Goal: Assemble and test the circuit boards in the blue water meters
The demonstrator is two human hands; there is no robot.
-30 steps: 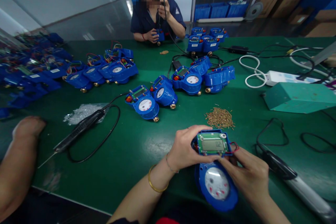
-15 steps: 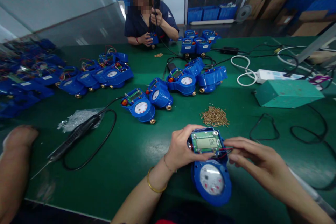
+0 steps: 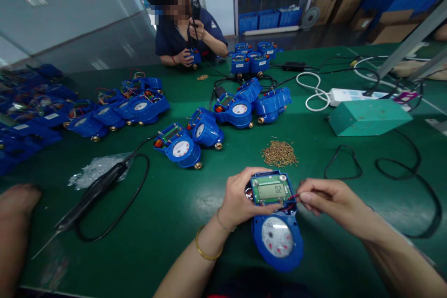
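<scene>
A blue water meter [image 3: 277, 240] lies on the green table [image 3: 174, 205] close to me, its white dial facing up. A green circuit board with an LCD [image 3: 271, 189] sits on its top end. My left hand [image 3: 240, 198] is wrapped round the left side of the board and meter head. My right hand [image 3: 326, 200] is at the board's right edge, fingers pinched on a red wire [image 3: 292, 197] coming from the board.
A pile of small brass screws [image 3: 279, 153] lies just beyond the meter. Several more blue meters [image 3: 206, 130] are spread across the table. An electric screwdriver with black cable [image 3: 89, 195] lies at left beside a plastic bag. A green box [image 3: 366, 116] and cables are at right. A person sits opposite; another person's arm [image 3: 14, 223] rests at left.
My right hand has drawn off the meter's lower right and now pinches the red wire at the board's edge. The view has shifted slightly rightward.
</scene>
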